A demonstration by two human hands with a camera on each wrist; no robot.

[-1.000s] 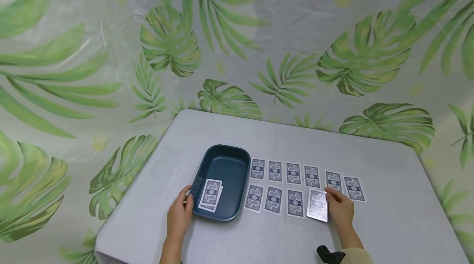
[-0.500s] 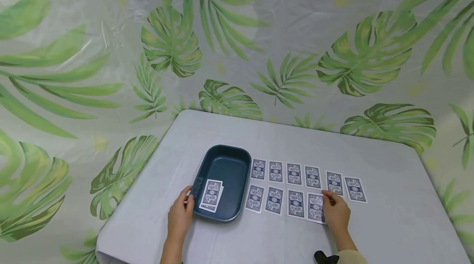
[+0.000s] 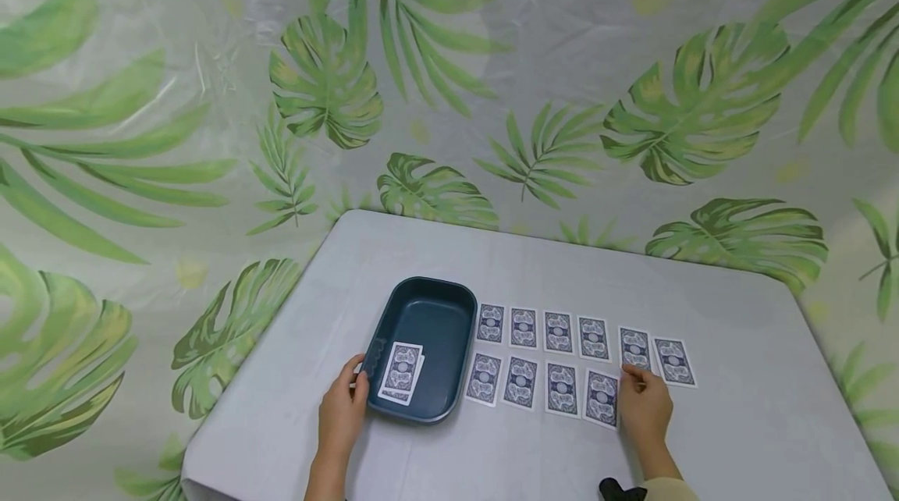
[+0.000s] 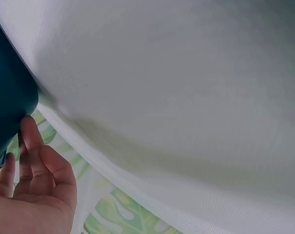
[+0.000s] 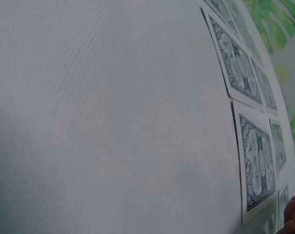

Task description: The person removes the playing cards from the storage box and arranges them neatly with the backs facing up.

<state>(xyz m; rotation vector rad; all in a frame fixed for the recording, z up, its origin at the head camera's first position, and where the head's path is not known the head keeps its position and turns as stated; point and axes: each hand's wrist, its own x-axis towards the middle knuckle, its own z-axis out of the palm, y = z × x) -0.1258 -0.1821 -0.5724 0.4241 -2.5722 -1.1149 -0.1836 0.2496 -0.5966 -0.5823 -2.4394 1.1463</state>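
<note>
A dark blue tray (image 3: 441, 376) stands left of the playing cards, with a small stack of face-down cards (image 3: 401, 368) in its near left corner. At the tray's left side is my left hand (image 3: 342, 403), its fingers touching the outer wall, as the left wrist view also shows on the blue tray (image 4: 10, 78). My right hand (image 3: 646, 403) is beside the right edge of the last near-row card (image 3: 601, 399), its fingers loosely bent. That card lies flat, face down. In the right wrist view only some fingers (image 5: 294, 212) show, at the lower right edge.
Several face-down playing cards (image 3: 520, 382) lie in two rows right of the tray, the far row reaching farther right to an end card (image 3: 674, 362). A white cloth (image 3: 492, 458) covers the table. Leaf-patterned sheeting (image 3: 562, 95) hangs behind.
The card in my right hand was tilted a second ago, then lowered flat at the near row's right end. The hand has let go and shifted slightly right. My left hand stays at the tray.
</note>
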